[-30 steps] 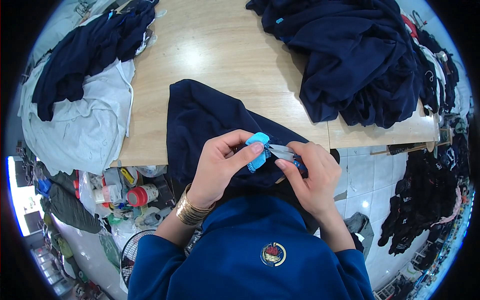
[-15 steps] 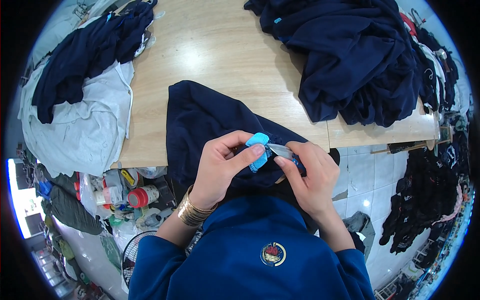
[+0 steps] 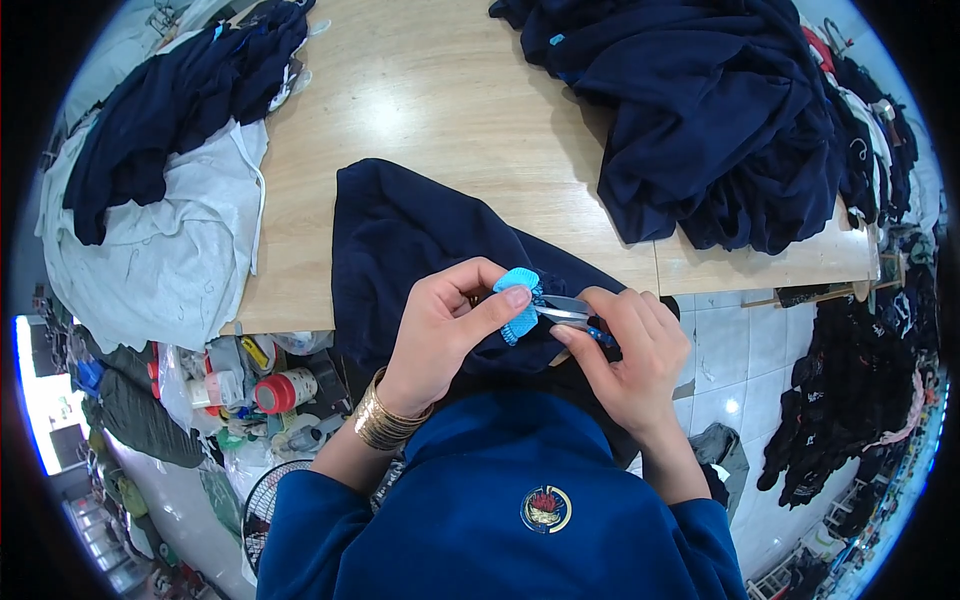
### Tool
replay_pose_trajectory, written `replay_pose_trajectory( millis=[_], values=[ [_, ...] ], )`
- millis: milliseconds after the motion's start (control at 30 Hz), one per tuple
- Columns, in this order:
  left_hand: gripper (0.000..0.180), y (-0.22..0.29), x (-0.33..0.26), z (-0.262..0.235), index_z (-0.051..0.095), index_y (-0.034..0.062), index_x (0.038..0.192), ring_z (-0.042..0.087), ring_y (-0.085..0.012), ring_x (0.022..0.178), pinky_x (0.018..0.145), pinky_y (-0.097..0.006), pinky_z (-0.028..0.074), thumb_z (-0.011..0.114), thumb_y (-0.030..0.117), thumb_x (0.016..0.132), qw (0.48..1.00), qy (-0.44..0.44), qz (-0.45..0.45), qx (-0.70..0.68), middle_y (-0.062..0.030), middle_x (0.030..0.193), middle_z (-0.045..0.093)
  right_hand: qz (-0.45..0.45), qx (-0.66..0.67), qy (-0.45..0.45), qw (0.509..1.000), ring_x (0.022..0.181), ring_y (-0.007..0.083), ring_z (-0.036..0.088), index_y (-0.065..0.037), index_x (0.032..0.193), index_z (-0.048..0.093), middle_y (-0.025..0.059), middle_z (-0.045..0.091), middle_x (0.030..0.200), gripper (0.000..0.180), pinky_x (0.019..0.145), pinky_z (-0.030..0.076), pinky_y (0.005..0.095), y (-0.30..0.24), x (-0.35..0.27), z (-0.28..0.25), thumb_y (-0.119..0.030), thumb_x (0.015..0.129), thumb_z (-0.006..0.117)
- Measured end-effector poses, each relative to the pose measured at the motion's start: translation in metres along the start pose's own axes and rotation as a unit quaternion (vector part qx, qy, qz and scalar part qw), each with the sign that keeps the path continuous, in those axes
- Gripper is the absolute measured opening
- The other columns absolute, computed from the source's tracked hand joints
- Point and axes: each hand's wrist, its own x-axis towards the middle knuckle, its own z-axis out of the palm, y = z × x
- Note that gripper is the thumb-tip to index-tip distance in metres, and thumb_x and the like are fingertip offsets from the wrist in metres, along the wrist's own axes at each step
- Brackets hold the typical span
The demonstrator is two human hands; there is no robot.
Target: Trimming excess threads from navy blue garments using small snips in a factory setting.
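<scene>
My left hand pinches a light blue ribbed knit piece between thumb and fingers. This piece sits against the edge of a navy garment, which lies partly on the table and hangs over its near edge toward my lap. In my right hand is a pair of thread snips with silver blades and a blue part near the fingers. Their blades are apart, with the tips against the right side of the light blue piece. What lies between the tips is too small to make out.
A large navy garment heap covers the table's right side. At left, more navy cloth rests on light grey fabric. Below the wooden table are a red-lidded container and a wire fan guard. Dark clothes occupy the right side.
The snips' blades have spread apart, and my right hand has shifted slightly to the right. My left hand keeps its pinch on the light blue piece, nearly unmoved.
</scene>
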Motion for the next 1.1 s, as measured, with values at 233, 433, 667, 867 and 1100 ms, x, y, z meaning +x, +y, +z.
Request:
replay_pose_trajectory(
  millis=[233,433,667,867,1100],
  values=[
    [0.011,-0.0012,0.0002,0.0011,0.061,0.0012,0.086,0.052,-0.0034,0.065,0.062,-0.018,0.041,0.058,0.012,0.088,1.0,0.011,0.003,-0.008,-0.0007,0.075,0.061,-0.008,-0.028,-0.001,1.0,0.056,0.0183,0.05,-0.004,0.082,0.062,0.0047,0.057,0.067,0.022,0.05,0.035,0.0288,-0.0028,0.0003,0.0009,-0.017,0.068,0.075],
    [0.012,-0.0021,-0.0002,-0.0002,0.061,0.0013,0.087,0.053,-0.0029,0.066,0.063,-0.017,0.042,0.057,0.013,0.088,1.0,0.01,0.002,-0.016,-0.0006,0.075,0.062,-0.002,-0.031,0.009,0.999,0.057,0.0188,0.05,-0.004,0.083,0.062,0.0051,0.057,0.068,0.023,0.05,0.036,0.0285,-0.0019,-0.0024,0.0019,-0.017,0.068,0.075],
    [0.012,-0.0031,0.0007,-0.0006,0.062,0.0016,0.087,0.053,-0.0027,0.067,0.063,-0.017,0.042,0.057,0.013,0.088,1.0,0.002,0.0,-0.014,-0.0003,0.076,0.062,-0.001,-0.029,0.008,1.0,0.057,0.0193,0.05,-0.004,0.083,0.062,0.0055,0.058,0.068,0.022,0.05,0.036,0.0289,-0.0029,-0.0005,0.0014,-0.016,0.068,0.075],
    [0.017,-0.0053,0.0019,-0.0027,0.064,0.0008,0.092,0.052,-0.0022,0.068,0.063,-0.016,0.041,0.062,0.017,0.086,1.0,-0.01,-0.001,-0.017,-0.0003,0.076,0.062,0.005,-0.027,0.008,1.0,0.056,0.0192,0.05,-0.004,0.082,0.062,0.0054,0.057,0.068,0.021,0.05,0.036,0.0294,-0.0049,0.0017,0.0015,-0.015,0.069,0.074],
    [0.017,-0.0053,0.0016,-0.0063,0.063,0.0013,0.094,0.053,-0.0036,0.072,0.067,-0.017,0.042,0.061,0.016,0.087,1.0,-0.028,0.004,-0.012,-0.0009,0.08,0.061,0.06,0.058,0.016,0.996,0.055,0.0159,0.05,-0.003,0.087,0.062,0.0055,0.054,0.064,0.027,0.049,0.038,0.0263,0.0003,0.0039,0.0007,-0.022,0.072,0.073]
  ],
)
